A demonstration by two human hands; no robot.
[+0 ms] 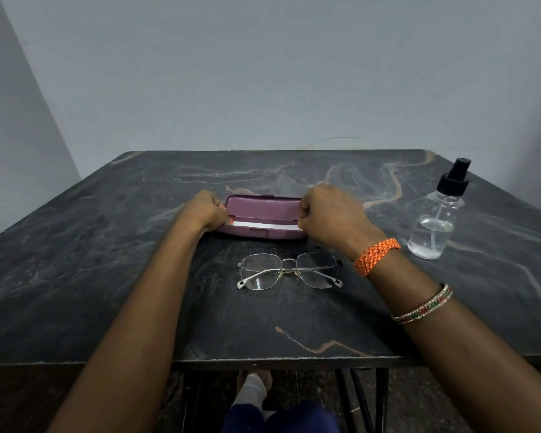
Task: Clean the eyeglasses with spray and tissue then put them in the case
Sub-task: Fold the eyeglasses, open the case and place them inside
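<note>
Folded thin metal-framed eyeglasses [289, 270] lie nearest, at 6 o'clock from purple hard case [264, 217].
Left hand [206, 210] and right hand [331, 210] grip its ends; long axes parallel, white tissue strip [264, 225] inside.

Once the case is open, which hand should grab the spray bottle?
Probably the right hand: the spray bottle stands on its side of the table, beyond the case. The left hand would cross over.
</note>
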